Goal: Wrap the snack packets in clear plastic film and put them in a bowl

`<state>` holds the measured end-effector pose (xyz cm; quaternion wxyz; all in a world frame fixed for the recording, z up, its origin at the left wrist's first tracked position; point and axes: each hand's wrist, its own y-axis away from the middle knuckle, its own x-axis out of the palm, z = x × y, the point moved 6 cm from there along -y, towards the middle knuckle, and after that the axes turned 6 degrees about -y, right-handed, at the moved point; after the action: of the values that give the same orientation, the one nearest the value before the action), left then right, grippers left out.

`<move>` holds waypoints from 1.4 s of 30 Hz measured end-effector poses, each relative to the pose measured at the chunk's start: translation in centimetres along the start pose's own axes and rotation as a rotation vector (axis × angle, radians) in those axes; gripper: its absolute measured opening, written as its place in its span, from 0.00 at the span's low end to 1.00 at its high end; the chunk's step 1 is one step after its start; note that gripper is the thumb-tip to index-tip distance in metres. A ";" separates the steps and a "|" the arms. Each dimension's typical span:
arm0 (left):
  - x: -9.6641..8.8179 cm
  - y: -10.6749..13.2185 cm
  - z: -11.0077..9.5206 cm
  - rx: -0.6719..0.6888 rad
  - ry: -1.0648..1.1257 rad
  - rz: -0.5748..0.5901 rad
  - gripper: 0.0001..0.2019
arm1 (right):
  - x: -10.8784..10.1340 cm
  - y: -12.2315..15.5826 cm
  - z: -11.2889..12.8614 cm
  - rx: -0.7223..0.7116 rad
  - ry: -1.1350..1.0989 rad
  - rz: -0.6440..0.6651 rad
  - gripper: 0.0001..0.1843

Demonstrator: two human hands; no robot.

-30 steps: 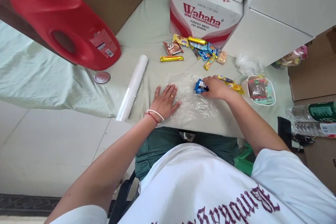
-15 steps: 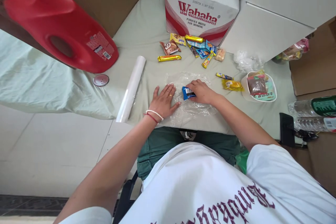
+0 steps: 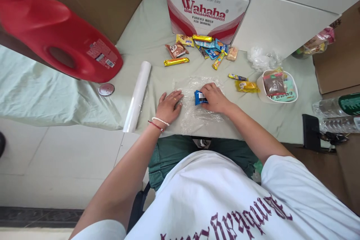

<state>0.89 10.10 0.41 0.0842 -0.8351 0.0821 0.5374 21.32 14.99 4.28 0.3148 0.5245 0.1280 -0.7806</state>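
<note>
A sheet of clear plastic film (image 3: 197, 116) lies flat on the pale green cloth in front of me. My right hand (image 3: 215, 97) holds a small blue snack packet (image 3: 200, 97) down on the middle of that film, fingers curled on it. To the left, my left hand (image 3: 168, 105) rests on the film's left edge with its fingers bent and pinching at the film. A white roll of cling film (image 3: 137, 95) lies just left of that hand.
Several snack packets (image 3: 201, 47) lie in front of a Wahaha carton (image 3: 205, 5). Two yellow packets (image 3: 244, 84) and a white bowl of snacks (image 3: 277, 86) sit to the right. A red jug (image 3: 56, 41) lies at left, water bottles (image 3: 337, 114) at right.
My right hand carried the blue packet leftward from the film's right side to its middle. My left hand's fingers went from flat to curled at the film's edge.
</note>
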 end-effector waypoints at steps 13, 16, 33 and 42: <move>-1.5 3.0 1.6 -0.358 -0.002 -0.443 0.20 | -2.0 5.9 -0.9 -0.021 -0.202 -0.220 0.23; -1.2 3.6 -0.4 -0.386 -0.049 -0.478 0.23 | -0.4 9.6 -1.3 -0.037 -0.225 -0.195 0.22; 0.0 7.0 -4.6 0.403 -0.046 0.194 0.30 | 0.0 14.1 -5.6 -0.071 -0.214 -0.213 0.25; 0.3 6.0 -4.2 0.256 0.207 0.074 0.16 | -2.2 12.0 -5.8 -0.154 -0.451 -0.263 0.10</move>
<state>3.35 3.32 1.51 0.1612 -0.8647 0.1889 0.4366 33.72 9.60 5.38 0.2701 0.2907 0.1806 -0.9000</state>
